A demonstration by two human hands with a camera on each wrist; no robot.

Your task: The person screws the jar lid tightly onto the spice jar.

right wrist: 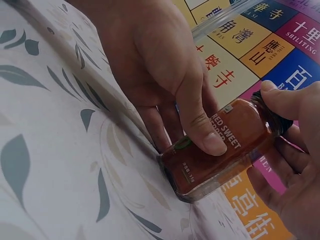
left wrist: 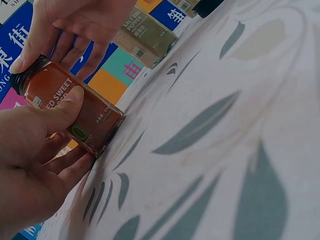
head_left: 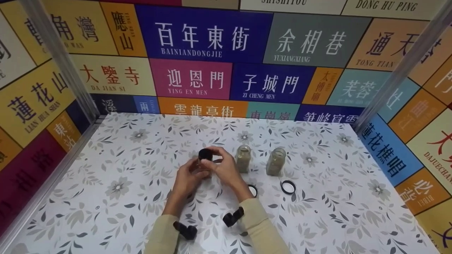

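A glass spice jar (left wrist: 72,105) with orange-red contents and a "sweet" label stands on the patterned table. My left hand (head_left: 190,174) grips its body, with the thumb across the label in both wrist views. Around the black lid (head_left: 205,154) at the top of the jar, my right hand (head_left: 226,167) has its thumb and fingers curled. The jar tilts in the wrist views, as do the table and wall. From the head view, the hands hide most of the jar body.
Two lidless glass jars, one nearer (head_left: 243,159) and one farther right (head_left: 276,162), hold greyish-green contents. Before them lie two black-rimmed rounds, one (head_left: 288,187) in full view and another (head_left: 256,191) partly behind the right forearm. A sign-covered wall (head_left: 197,79) bounds the table's back.
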